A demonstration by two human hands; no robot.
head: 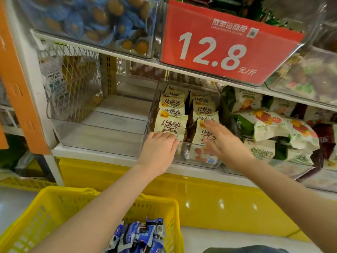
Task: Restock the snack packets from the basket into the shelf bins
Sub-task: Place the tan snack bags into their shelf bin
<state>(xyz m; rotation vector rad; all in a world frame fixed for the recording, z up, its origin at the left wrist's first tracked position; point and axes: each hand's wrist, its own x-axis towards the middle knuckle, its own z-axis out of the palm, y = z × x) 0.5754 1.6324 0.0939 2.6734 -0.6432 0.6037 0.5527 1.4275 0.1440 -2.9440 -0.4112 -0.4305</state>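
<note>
A clear shelf bin (198,162) holds two rows of cream snack packets (171,106) standing upright. My left hand (158,150) lies on the bin's front rim, its fingers touching the front left packet (169,125). My right hand (222,139) is spread with straight fingers over the front right packet (204,136), blurred by motion. Below, a yellow basket (45,207) holds several blue and white snack packets (142,234).
An empty clear bin (102,137) stands left of the filled one. To the right a bin holds green and white bags (269,125). A red price sign (222,46) hangs on the upper shelf, beside a bin of blue wrapped snacks (94,21). An orange upright (20,92) is far left.
</note>
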